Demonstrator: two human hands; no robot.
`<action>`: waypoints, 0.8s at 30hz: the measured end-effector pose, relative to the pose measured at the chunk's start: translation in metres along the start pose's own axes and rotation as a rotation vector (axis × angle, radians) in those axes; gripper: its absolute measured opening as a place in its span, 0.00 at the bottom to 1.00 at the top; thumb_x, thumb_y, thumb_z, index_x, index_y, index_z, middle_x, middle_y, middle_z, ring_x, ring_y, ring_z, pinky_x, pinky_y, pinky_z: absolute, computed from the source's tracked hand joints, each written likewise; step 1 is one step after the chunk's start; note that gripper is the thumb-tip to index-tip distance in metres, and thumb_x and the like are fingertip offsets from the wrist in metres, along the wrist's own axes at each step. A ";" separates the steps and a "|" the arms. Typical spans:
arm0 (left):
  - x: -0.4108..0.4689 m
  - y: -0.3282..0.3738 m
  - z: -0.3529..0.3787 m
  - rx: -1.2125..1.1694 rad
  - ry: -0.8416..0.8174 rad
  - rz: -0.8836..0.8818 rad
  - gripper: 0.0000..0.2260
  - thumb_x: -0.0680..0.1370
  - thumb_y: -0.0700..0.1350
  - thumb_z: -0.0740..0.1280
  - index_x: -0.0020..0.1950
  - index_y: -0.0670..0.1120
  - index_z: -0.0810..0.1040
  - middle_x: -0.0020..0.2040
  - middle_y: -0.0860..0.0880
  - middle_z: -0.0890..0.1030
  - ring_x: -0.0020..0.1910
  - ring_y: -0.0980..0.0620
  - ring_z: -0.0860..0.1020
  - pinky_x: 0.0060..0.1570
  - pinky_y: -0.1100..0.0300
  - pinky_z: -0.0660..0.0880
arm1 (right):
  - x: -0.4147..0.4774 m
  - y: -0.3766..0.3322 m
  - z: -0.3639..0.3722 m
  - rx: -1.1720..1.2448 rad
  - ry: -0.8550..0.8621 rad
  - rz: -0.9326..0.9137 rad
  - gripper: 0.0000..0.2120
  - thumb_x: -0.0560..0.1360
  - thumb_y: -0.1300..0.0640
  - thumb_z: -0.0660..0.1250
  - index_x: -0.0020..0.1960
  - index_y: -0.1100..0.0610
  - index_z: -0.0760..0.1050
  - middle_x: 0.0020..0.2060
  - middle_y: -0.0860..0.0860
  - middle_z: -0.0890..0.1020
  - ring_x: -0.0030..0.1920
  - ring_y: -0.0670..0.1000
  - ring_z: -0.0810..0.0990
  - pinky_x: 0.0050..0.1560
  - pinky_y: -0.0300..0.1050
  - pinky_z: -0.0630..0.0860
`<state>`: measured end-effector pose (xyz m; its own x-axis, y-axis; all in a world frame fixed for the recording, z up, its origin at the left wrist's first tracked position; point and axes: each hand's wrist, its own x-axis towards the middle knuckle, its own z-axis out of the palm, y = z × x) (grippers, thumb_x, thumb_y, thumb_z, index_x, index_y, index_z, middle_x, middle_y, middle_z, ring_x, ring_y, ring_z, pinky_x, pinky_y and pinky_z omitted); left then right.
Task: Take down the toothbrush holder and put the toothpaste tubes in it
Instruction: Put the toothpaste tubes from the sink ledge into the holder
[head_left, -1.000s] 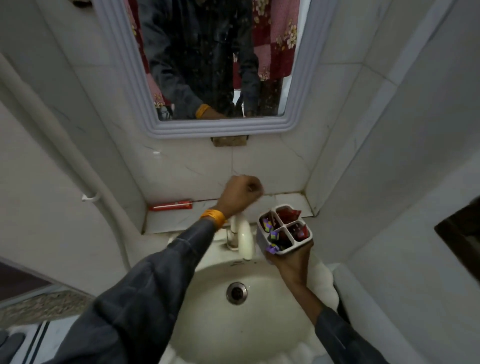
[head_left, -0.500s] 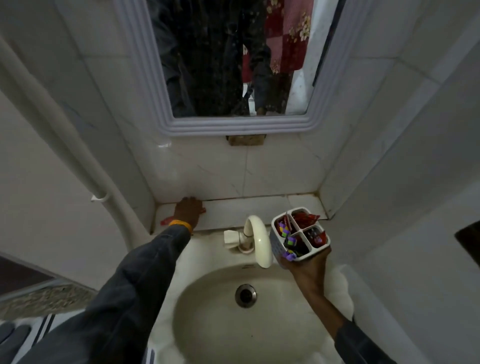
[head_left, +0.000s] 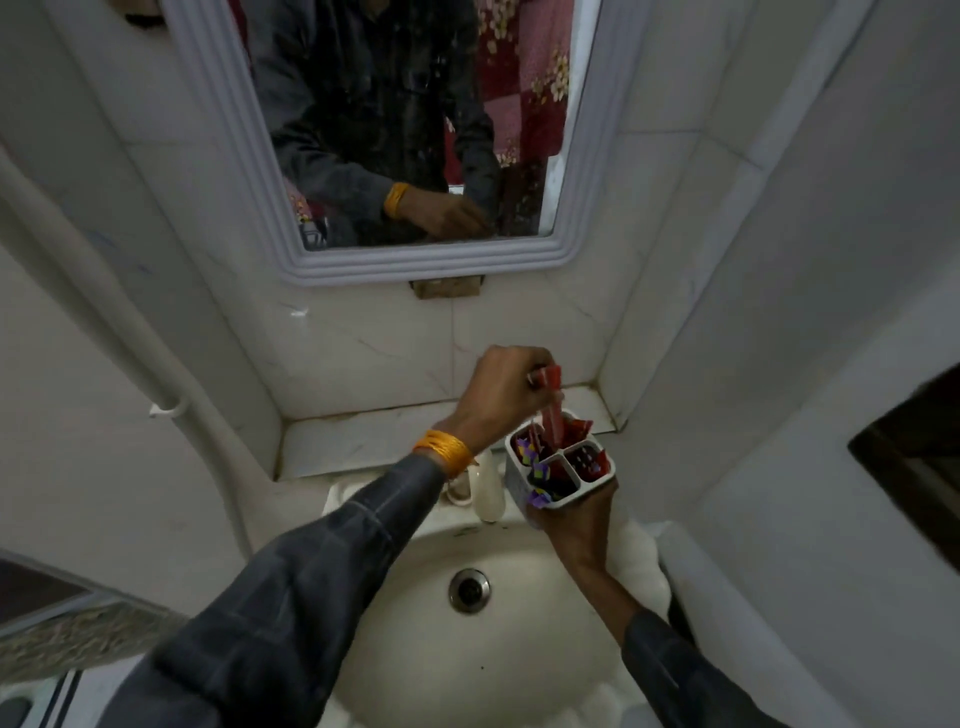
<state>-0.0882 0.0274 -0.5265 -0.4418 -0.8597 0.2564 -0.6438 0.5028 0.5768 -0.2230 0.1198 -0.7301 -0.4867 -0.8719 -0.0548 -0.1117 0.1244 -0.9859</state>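
Note:
My right hand (head_left: 576, 525) grips the white four-compartment toothbrush holder (head_left: 519, 480) from below, over the right side of the basin. Red tubes and purple-tipped items stand in its compartments. My left hand (head_left: 501, 395), with an orange bangle at the wrist, pinches a red toothpaste tube (head_left: 551, 410) by its top end. The tube hangs upright with its lower end inside the holder's back compartment.
A white tap (head_left: 487, 491) rises behind the basin (head_left: 415, 623), whose drain (head_left: 469, 590) is at its middle. A marble ledge (head_left: 363, 441) runs along the back wall under a white-framed mirror (head_left: 415, 130). A white pipe (head_left: 130, 364) descends on the left.
My left hand went to the ledge's left end, picked up the red tube there and carried it right to the holder. The ledge no longer bears the tube.

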 end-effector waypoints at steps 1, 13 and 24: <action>-0.001 0.006 0.009 0.037 -0.030 0.014 0.08 0.71 0.48 0.74 0.46 0.46 0.83 0.41 0.46 0.86 0.41 0.48 0.84 0.43 0.56 0.80 | -0.002 -0.003 0.001 0.008 0.000 -0.021 0.65 0.52 0.40 0.89 0.81 0.64 0.67 0.73 0.59 0.81 0.72 0.56 0.83 0.70 0.41 0.82; 0.002 0.019 0.049 0.099 -0.125 0.018 0.08 0.75 0.48 0.70 0.44 0.43 0.81 0.42 0.45 0.85 0.42 0.44 0.81 0.44 0.54 0.79 | 0.003 0.003 -0.003 -0.129 0.013 -0.014 0.63 0.54 0.38 0.89 0.81 0.60 0.68 0.74 0.56 0.81 0.74 0.56 0.82 0.74 0.53 0.81; 0.003 0.021 0.068 0.122 -0.218 0.007 0.08 0.75 0.45 0.70 0.50 0.43 0.83 0.48 0.42 0.85 0.48 0.41 0.82 0.51 0.51 0.79 | 0.000 -0.003 -0.004 -0.171 0.010 -0.034 0.64 0.54 0.36 0.86 0.83 0.61 0.68 0.76 0.53 0.80 0.76 0.55 0.80 0.77 0.55 0.79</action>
<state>-0.1458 0.0417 -0.5660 -0.5624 -0.8231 0.0788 -0.7050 0.5271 0.4745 -0.2262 0.1219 -0.7269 -0.4886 -0.8723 -0.0192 -0.2738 0.1743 -0.9459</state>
